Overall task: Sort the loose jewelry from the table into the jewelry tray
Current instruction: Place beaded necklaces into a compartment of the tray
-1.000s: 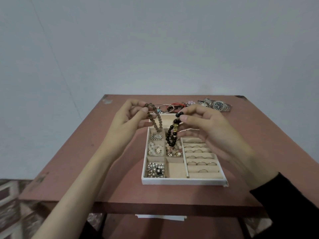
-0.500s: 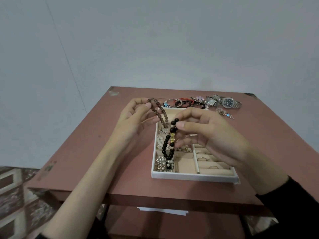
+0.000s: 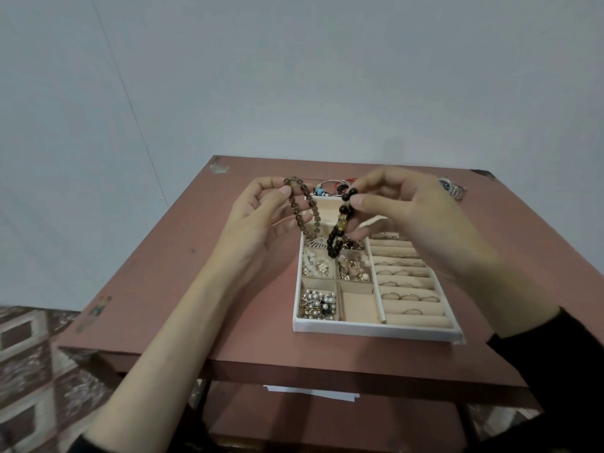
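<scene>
A person's left hand (image 3: 258, 220) pinches a brown bead bracelet (image 3: 303, 209) between thumb and fingers (image 3: 281, 191) above a white jewelry tray (image 3: 376, 331) on a reddish desk (image 3: 163, 289). The right hand (image 3: 411, 220) grips a black bead bracelet (image 3: 339, 232) in curled fingers. Both strands hang over the tray's far compartments. A wristwatch (image 3: 453, 188) and loose jewelry (image 3: 328, 190) lie on the desk beyond the tray.
</scene>
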The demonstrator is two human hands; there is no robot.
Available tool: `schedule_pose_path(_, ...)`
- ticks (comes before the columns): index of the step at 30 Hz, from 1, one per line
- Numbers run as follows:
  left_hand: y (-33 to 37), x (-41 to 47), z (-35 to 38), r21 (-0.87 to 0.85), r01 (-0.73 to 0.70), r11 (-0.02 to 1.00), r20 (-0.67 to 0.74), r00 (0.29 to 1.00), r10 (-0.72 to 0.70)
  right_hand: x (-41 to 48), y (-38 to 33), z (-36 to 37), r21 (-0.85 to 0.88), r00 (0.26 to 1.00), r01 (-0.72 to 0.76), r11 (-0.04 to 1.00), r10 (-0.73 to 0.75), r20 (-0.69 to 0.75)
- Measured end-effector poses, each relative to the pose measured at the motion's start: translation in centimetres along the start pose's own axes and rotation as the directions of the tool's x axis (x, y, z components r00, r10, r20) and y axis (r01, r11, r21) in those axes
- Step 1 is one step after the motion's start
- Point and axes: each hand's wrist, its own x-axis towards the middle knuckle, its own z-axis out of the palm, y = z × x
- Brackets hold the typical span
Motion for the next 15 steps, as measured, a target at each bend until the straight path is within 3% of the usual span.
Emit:
schedule_pose_path(4, 0.1, -0.1, 0.0, 0.000, -0.022, 1.000, -0.029, 0.999, 0.022, 2.0, 0.3, 0.5, -0.122, 0.997, 0.008, 0.993, -0.018, -0.079)
schedule_pose_path(10, 0.2, 0.0, -0.1, -0.025, -0.035, 0.999, -0.068, 0.997, 0.033, 4.0, 1.4, 1.2, -0.270, 0.996, -0.030, 0.962, 0.007, -0.085)
schedule_pose_path(15, 0.4, -0.2, 0.1, -0.050, -0.036, 0.998, -0.076, 0.997, 0.032, 4.8, 1.6, 1.6, -0.563, 0.998, 0.025, 0.826, -0.050, -0.029)
